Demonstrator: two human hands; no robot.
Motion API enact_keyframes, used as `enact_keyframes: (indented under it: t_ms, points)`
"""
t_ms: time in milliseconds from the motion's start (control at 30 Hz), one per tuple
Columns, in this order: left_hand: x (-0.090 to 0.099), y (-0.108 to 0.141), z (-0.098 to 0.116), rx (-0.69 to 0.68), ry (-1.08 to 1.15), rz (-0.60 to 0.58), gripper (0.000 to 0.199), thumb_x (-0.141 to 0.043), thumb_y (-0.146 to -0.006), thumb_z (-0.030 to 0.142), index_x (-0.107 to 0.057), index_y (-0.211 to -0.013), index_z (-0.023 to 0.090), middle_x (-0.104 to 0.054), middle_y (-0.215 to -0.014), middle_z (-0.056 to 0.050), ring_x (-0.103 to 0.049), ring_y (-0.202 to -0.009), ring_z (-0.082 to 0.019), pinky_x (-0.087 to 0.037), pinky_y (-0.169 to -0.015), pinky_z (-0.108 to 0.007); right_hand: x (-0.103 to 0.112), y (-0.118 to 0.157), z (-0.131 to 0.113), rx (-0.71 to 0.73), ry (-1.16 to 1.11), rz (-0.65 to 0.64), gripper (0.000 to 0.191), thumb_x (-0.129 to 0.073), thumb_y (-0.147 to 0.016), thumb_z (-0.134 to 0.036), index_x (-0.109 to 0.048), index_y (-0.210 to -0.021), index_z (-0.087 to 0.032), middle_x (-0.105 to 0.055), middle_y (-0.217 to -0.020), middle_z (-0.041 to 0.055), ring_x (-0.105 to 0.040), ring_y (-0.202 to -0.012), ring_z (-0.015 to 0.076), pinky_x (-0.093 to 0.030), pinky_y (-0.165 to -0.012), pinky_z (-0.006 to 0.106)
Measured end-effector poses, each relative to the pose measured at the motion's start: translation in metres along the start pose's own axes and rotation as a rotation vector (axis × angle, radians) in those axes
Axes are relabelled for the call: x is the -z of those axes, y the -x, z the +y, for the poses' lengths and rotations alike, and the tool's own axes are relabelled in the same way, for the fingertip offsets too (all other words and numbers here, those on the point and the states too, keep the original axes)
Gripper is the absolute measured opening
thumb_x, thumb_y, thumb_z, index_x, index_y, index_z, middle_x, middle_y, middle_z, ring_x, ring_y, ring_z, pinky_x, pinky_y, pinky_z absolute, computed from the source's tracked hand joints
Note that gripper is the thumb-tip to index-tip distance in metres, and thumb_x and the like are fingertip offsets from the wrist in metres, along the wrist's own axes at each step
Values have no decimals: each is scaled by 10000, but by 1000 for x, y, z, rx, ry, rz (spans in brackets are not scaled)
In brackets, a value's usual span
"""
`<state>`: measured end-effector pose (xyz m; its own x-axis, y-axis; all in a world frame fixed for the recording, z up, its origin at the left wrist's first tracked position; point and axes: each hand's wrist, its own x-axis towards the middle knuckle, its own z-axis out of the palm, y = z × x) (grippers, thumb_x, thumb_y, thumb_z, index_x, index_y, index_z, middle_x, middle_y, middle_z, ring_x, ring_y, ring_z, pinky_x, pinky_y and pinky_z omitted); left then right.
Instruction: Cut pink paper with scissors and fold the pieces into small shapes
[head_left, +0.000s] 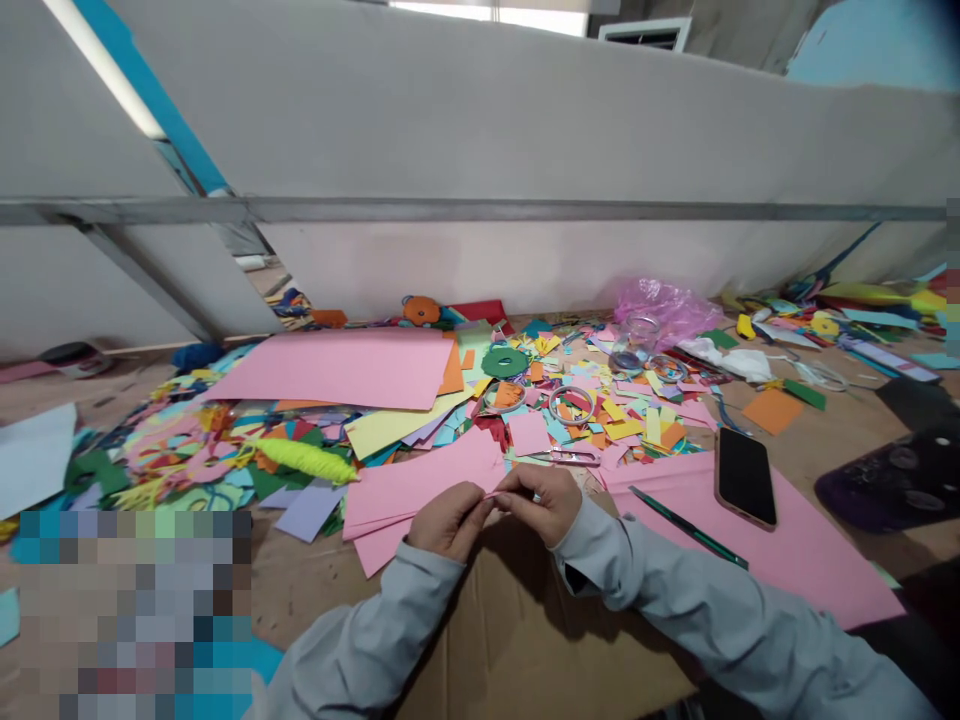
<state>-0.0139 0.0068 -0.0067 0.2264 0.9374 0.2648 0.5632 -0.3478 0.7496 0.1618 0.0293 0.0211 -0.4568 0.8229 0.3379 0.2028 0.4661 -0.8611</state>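
My left hand [448,520] and my right hand [544,500] meet above a sheet of brown cardboard [525,640]. Fingertips of both are pinched together on a thin pink piece [491,494], mostly hidden by the fingers; whether it is paper or thread I cannot tell. Just left of them lie stacked pink paper sheets [420,490]. Beyond the hands are a pair of small thread snips [562,456] and a square of pink paper [529,434]. A green pen-like cutter [690,528] rests on a large pink sheet [810,560] beside my right forearm.
Coloured paper scraps [630,420] cover the table's middle. Around them are a glass jar [634,345], tape rolls [571,405], a phone [745,477], yellow-green yarn [307,460], a big pink sheet [337,368] and a dark purple object [889,480]. A white partition [480,130] stands behind.
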Motion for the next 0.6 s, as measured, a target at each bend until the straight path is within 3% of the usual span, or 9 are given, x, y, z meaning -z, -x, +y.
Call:
enact_keyframes:
  t_ms: [67, 133, 400, 600]
  points:
    - [2, -1, 1, -8, -38, -7, 311, -411, -865, 390, -526, -654, 192, -484, -609, 15, -470, -595, -136, -342, -572, -251, 1, 0, -1, 94, 140, 23, 192, -541, -852, -306, -657, -802, -161, -641, -689, 43, -572, -622, 126, -443, -586, 231]
    - [3, -1, 3, 28, 7, -14, 311, -405, -864, 408, -539, -682, 195, -505, -605, 16, -477, -587, -136, -351, -564, -245, 1, -2, -2, 116, 135, 42, 194, -543, -854, -306, -660, -805, -160, -645, -688, 43, -576, -622, 125, -447, -589, 229]
    - [7, -2, 11, 133, 259, 56, 314, -409, -869, 411, -538, -692, 186, -496, -592, 28, -480, -563, -122, -360, -557, -237, -3, -12, 6, -246, -386, 18, 255, -661, -743, -398, -604, -746, -149, -642, -629, 5, -577, -514, 105, -479, -491, 217]
    - [6, -3, 10, 142, 314, 38, 273, -446, -856, 412, -550, -757, 180, -529, -644, 18, -482, -593, -122, -369, -571, -236, -1, -13, 4, -204, -302, -26, 205, -647, -768, -353, -617, -760, -150, -635, -659, 8, -593, -568, 108, -491, -552, 228]
